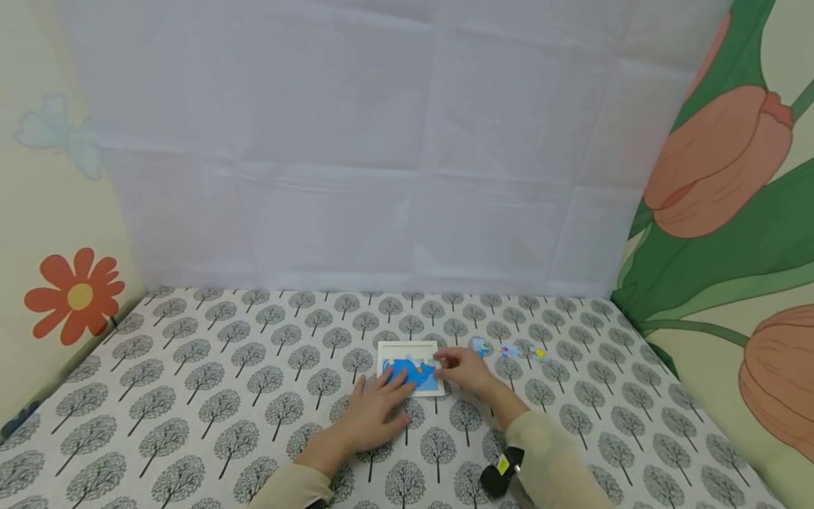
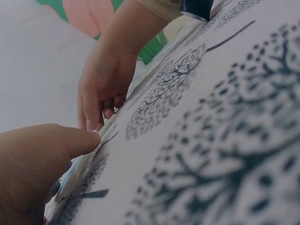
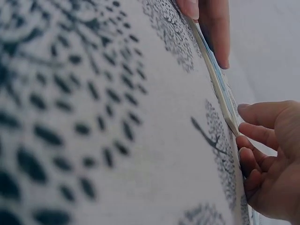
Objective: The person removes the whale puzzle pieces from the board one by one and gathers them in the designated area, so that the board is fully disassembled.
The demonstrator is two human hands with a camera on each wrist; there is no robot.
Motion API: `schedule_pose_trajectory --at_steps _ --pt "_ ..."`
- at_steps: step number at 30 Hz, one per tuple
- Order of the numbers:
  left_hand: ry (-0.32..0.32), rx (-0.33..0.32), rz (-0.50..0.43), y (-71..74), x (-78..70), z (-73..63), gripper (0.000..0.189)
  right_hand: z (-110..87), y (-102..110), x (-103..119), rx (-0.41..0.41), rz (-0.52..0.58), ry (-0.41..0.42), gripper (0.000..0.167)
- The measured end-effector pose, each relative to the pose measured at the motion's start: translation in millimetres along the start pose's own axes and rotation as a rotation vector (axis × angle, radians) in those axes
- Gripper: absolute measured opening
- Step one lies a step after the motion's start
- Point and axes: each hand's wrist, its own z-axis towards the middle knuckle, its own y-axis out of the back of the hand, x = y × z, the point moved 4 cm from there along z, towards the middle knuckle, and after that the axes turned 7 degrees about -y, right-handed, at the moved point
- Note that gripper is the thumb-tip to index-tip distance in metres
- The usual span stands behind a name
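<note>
A jigsaw puzzle (image 1: pixel 428 384) with a blue animal picture lies in a white frame (image 1: pixel 409 344), part of its upper area pale. My left hand (image 1: pixel 375 417) rests over the picture from the lower left, fingers spread and covering some of it. At the frame's right edge is my right hand (image 1: pixel 467 371), its thumb and forefinger apart at the border. The right wrist view has these fingertips (image 3: pixel 243 108) right at the frame's corner, the other fingers bent beneath, and no piece showing between them. The left thumb (image 2: pixel 84 142) lies along the frame's near side.
Just right of the frame lie several loose puzzle pieces (image 1: pixel 509 350) in a row, blue, pale and yellow. A tree-print cloth (image 1: pixel 222 403) covers the table. White sheeting (image 1: pixel 356 155) hangs behind, with flower-painted walls at both sides.
</note>
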Motion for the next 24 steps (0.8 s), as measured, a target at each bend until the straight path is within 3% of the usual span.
schedule_pose_trajectory --at_steps 11,24 --pt "0.003 0.081 0.030 -5.1 -3.6 1.7 0.050 -1.4 -2.3 2.5 0.028 -0.146 0.058 0.036" --pt "0.032 0.111 0.106 -3.1 -8.3 4.0 0.049 -3.3 -2.9 8.8 0.038 -0.213 0.033 0.032"
